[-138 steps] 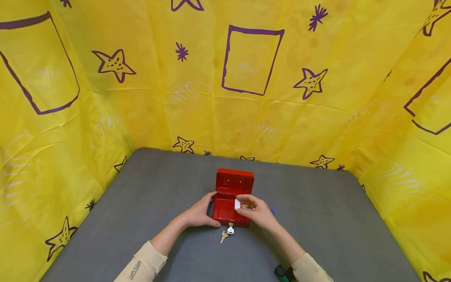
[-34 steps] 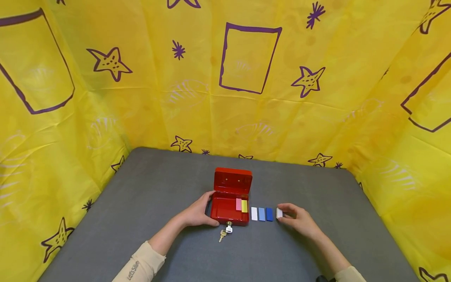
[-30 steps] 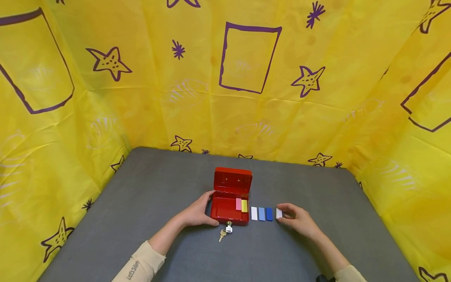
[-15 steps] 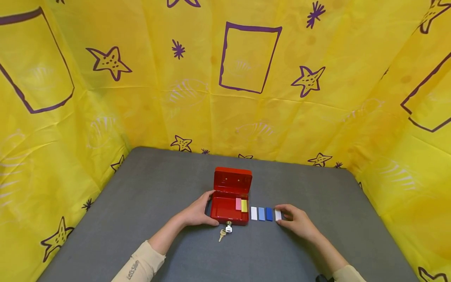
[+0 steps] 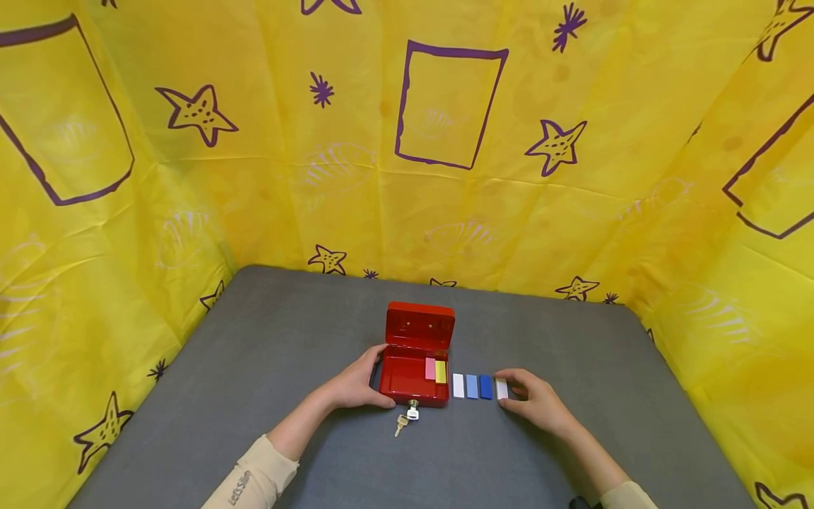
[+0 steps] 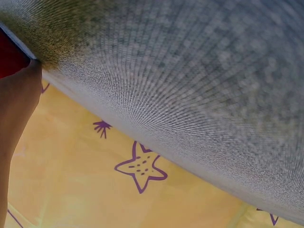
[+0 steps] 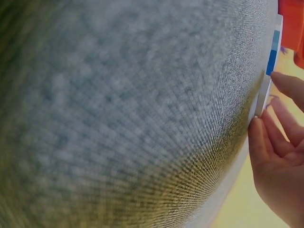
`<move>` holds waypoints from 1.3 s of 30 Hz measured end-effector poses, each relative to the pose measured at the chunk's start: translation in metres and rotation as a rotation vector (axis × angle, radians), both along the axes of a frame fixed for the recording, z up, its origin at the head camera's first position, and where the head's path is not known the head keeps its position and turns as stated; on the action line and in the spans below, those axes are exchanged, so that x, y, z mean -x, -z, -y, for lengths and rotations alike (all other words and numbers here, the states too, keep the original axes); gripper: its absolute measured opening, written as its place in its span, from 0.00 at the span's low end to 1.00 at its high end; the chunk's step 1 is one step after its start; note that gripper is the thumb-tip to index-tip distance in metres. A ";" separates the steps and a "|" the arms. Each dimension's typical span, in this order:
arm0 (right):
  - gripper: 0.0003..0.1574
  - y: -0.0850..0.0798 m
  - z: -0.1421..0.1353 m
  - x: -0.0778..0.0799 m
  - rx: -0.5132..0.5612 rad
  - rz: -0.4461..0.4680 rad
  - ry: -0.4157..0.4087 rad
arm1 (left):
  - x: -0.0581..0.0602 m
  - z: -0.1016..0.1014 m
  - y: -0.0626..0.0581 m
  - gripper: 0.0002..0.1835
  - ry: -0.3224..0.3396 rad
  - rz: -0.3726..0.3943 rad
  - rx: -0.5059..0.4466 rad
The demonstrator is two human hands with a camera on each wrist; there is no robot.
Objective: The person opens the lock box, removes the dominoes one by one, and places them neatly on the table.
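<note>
An open red cash box (image 5: 413,387) stands on the grey table with its lid raised. My left hand (image 5: 353,382) grips the box's left side, thumb at the front corner and fingers toward the back. Inside, a pink block (image 5: 430,368) and a yellow block (image 5: 441,372) lie side by side at the right. Right of the box runs a row: a white block (image 5: 458,386), a light blue block (image 5: 472,387) and a dark blue block (image 5: 486,387). At the row's right end my right hand (image 5: 537,404) pinches another white block (image 5: 502,389) between thumb and fingers.
A silver key (image 5: 413,413) sits in the box's front lock, and a brass-coloured key (image 5: 401,424) hangs from it onto the table (image 5: 305,318). Yellow cloth (image 5: 356,205) with purple drawings walls the table at the back and both sides.
Earlier the right hand held a white block over the box; now it is at the row's right end. Within the last second that block slid slightly left toward the dark blue one. The left hand stays.
</note>
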State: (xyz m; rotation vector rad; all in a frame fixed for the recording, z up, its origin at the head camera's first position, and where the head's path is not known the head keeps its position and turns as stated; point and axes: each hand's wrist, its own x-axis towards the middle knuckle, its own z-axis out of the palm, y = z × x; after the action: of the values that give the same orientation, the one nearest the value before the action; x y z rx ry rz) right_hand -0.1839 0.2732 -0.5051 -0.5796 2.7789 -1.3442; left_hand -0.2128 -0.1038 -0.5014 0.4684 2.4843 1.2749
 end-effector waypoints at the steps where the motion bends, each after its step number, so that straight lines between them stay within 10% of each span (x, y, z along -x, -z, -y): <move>1: 0.26 0.000 0.000 0.000 0.003 0.001 -0.002 | 0.000 0.000 0.000 0.57 0.001 -0.002 0.001; 24: 0.25 -0.016 0.008 0.000 0.071 0.170 0.165 | 0.000 0.000 0.002 0.57 0.006 -0.004 -0.012; 39: 0.27 -0.017 0.018 0.000 0.236 0.242 0.132 | 0.001 0.001 0.002 0.56 0.008 -0.003 -0.015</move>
State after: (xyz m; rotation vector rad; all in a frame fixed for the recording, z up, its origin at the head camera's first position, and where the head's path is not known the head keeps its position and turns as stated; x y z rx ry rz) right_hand -0.1841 0.2551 -0.4880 -0.2179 2.5230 -1.6593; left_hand -0.2136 -0.1048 -0.5033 0.4838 2.4740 1.2914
